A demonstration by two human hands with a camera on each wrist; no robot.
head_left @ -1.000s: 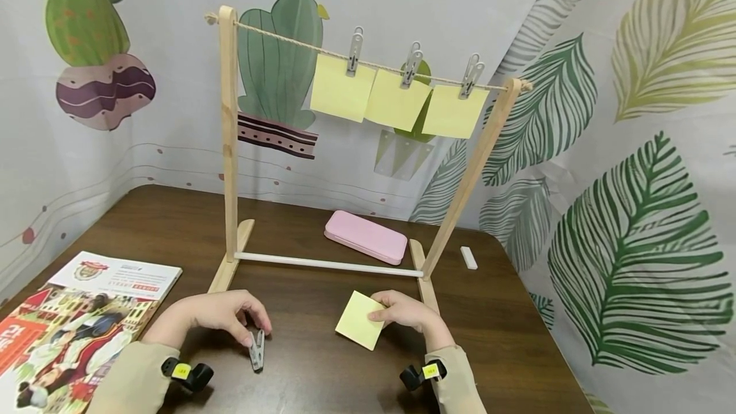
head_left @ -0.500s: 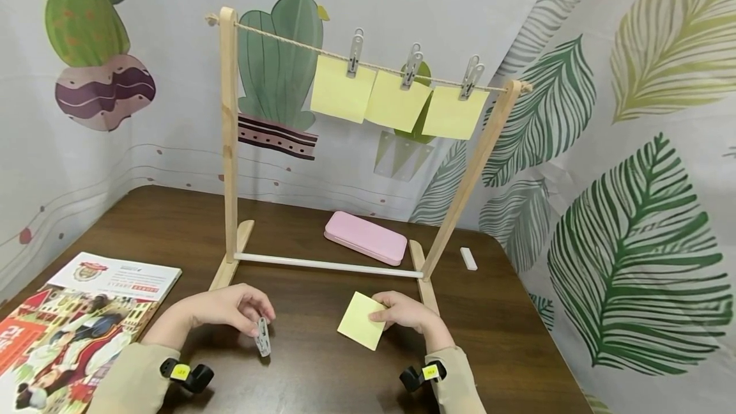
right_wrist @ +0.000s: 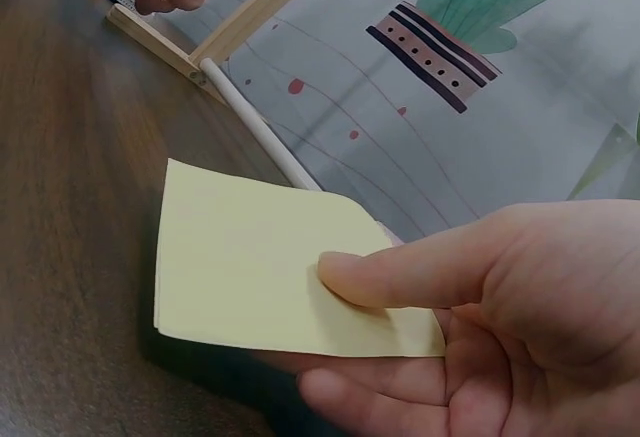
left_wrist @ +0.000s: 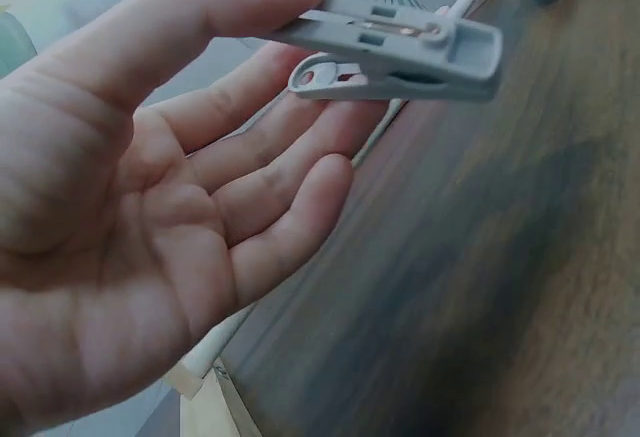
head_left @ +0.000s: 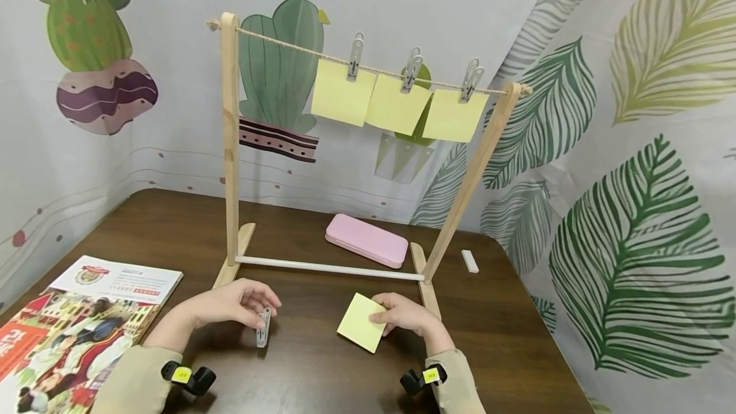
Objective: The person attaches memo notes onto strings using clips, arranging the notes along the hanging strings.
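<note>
My left hand (head_left: 236, 304) pinches a grey clothespin (left_wrist: 400, 52) between thumb and fingers, its jaw end pointing away from the palm in the left wrist view. In the head view the clothespin hangs just above the table. My right hand (head_left: 409, 315) holds a small stack of yellow sticky notes (right_wrist: 270, 267), thumb on top and fingers underneath. Beyond both hands stands a wooden frame (head_left: 231, 145) with a rope (head_left: 282, 43) strung across its top. Three yellow notes (head_left: 398, 104) hang from the rope, each under a grey clothespin (head_left: 411, 70).
A pink case (head_left: 366, 239) lies behind the frame's white crossbar (head_left: 328, 267). To the right of the frame is a small white block (head_left: 469, 261). A magazine (head_left: 86, 331) covers the table's left side, partly under the left forearm. A printed curtain hangs behind.
My left hand has risen slightly and shifted a little right, and the clothespin in it has turned more upright and lifted. My right hand with the notes has stayed nearly still.
</note>
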